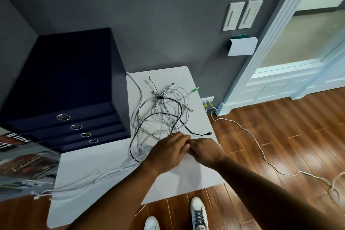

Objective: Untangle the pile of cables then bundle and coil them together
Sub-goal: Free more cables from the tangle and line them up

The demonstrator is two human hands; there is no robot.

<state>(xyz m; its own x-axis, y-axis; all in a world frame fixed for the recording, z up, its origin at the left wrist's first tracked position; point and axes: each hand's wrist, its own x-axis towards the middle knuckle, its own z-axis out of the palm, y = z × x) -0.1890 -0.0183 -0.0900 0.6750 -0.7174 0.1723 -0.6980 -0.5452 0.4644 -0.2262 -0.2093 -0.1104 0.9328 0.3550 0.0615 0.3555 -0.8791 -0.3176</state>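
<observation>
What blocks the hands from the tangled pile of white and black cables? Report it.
Nothing visible. The left hand and right hand meet at the near edge of the tangled pile of white and black cables on the white table. The dark blue drawer box stands off to the left.

Grip of left hand and right hand hidden where they meet, cables partly covered, magazines blurred, shoes cropped.

Both arms outstretched, left hand and right hand touching, fingers curled inward (grip hidden)
</observation>
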